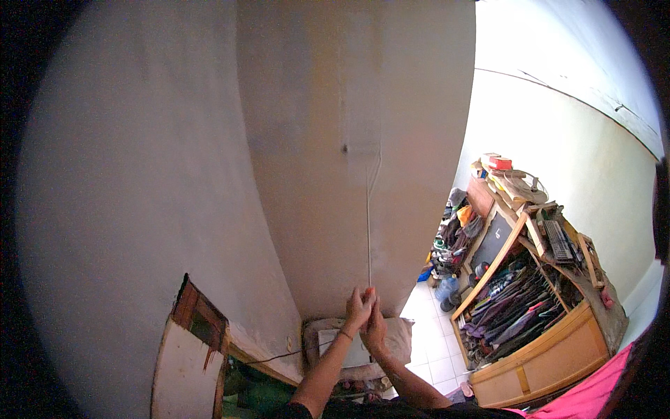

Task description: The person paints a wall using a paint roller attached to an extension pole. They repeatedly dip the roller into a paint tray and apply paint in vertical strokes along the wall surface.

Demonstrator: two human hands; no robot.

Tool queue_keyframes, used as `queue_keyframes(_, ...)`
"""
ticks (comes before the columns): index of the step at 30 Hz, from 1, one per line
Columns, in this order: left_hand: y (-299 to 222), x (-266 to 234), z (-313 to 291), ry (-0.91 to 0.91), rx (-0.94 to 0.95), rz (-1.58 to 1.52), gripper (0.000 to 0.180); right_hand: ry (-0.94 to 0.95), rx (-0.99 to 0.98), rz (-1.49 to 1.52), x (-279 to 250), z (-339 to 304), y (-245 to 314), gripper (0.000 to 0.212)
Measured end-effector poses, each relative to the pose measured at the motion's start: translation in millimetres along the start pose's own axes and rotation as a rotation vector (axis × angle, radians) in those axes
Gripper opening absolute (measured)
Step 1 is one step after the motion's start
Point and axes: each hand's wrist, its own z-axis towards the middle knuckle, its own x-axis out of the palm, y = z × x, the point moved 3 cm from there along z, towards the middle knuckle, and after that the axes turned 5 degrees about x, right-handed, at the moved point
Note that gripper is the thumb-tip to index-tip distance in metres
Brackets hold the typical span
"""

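Both my hands are raised in front of me, wrapped close together round the lower end of a long, thin pale pole. My left hand (357,309) and my right hand (375,327) overlap there, so where each grips is partly hidden. At the top, the pole's bent wire frame and pale crosspiece look like a paint roller (368,223). Its head appears to lie against the brownish wall (307,209), though the contact is too faint to be sure. Patchy streaks and a small dark spot (344,149) mark that wall beside the head.
A grey wall (132,160) meets it on the left, above a worn wooden cupboard (188,356). A cushion-like beige object (321,327) lies below my hands. On the right, an open wardrobe (537,356) holds hanging clothes, with clutter piled on top. White floor tiles (436,349) show between.
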Motion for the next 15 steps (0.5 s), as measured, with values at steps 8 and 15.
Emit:
queue_keyframes(8, 48.4, 7.7, -31.6, -0.058, -0.088, -0.137, 0.044, 0.085, 0.038, 0.243, 2.8, -26.3, 23.6, 0.085)
queue_keyframes(15, -116.8, -67.4, 77.4, -0.077, 0.2, -0.2, 0.061, -0.157, -0.154, 0.084, -26.0, 91.8, 103.7, 0.076)
